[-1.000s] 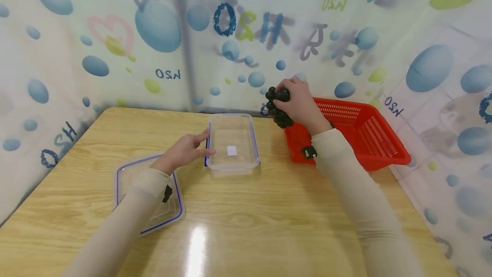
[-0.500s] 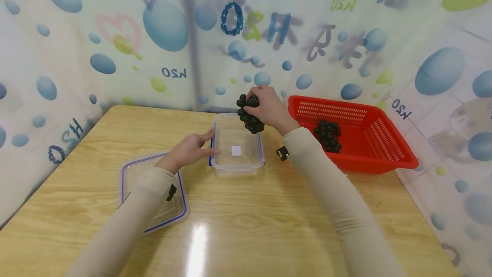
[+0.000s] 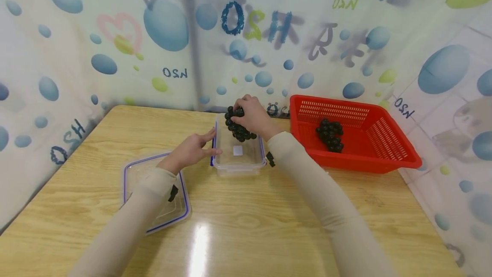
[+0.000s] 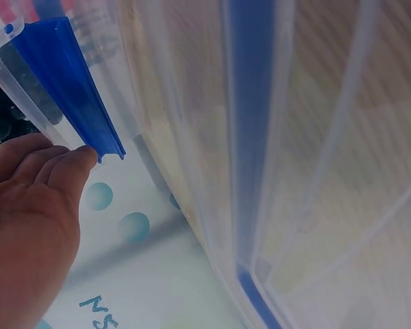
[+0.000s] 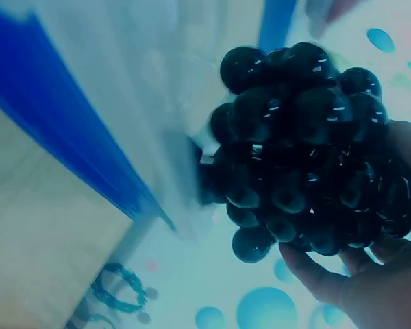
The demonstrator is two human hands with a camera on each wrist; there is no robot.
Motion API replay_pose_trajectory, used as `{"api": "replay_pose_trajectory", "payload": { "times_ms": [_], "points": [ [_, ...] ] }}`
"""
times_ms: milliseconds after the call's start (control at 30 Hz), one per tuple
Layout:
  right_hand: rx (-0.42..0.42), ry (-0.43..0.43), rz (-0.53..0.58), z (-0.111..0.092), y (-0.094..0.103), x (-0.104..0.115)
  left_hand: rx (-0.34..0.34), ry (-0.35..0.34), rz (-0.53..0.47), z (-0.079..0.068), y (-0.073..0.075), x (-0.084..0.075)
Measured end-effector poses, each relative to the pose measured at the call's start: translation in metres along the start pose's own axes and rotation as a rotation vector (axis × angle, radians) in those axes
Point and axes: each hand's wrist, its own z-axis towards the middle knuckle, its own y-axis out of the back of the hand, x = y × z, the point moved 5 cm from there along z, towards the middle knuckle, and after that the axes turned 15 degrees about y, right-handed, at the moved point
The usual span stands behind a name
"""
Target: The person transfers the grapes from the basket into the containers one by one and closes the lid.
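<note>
A bunch of dark grapes (image 3: 238,128) is in my right hand (image 3: 251,115), which grips its upper end. It hangs over the far part of a clear plastic container (image 3: 246,166) with a small white square inside. In the right wrist view the grape bunch (image 5: 308,151) is close to the container's wall, and fingers (image 5: 315,271) curve beneath it. My left hand (image 3: 191,151) touches the container's left side, thumb and fingers spread along the rim. Up close, its fingertips (image 4: 82,159) meet the end of a blue clasp (image 4: 75,82); the left thumb is not clearly visible there.
A red basket (image 3: 365,163) stands at the right with another bunch of dark grapes (image 3: 329,135) in it. A clear lid with a blue seal (image 3: 186,202) lies under the left forearm. A patterned curtain (image 3: 215,54) hangs behind the wooden table (image 3: 250,230).
My right hand has carried the grapes left from beside the basket and lowered them over the container. The bunch in the basket has come into view. The left hand keeps its place.
</note>
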Motion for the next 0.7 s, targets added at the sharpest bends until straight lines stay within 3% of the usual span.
{"api": "replay_pose_trajectory", "payload": {
  "times_ms": [333, 700],
  "points": [
    [0.085, -0.009, 0.062, -0.003, -0.037, -0.013, 0.012, -0.012, 0.004, -0.001, 0.000, 0.000],
    [0.188, 0.065, 0.074, -0.010, -0.061, -0.003, 0.021, -0.019, -0.010, -0.002, -0.001, 0.000]
  ]
}}
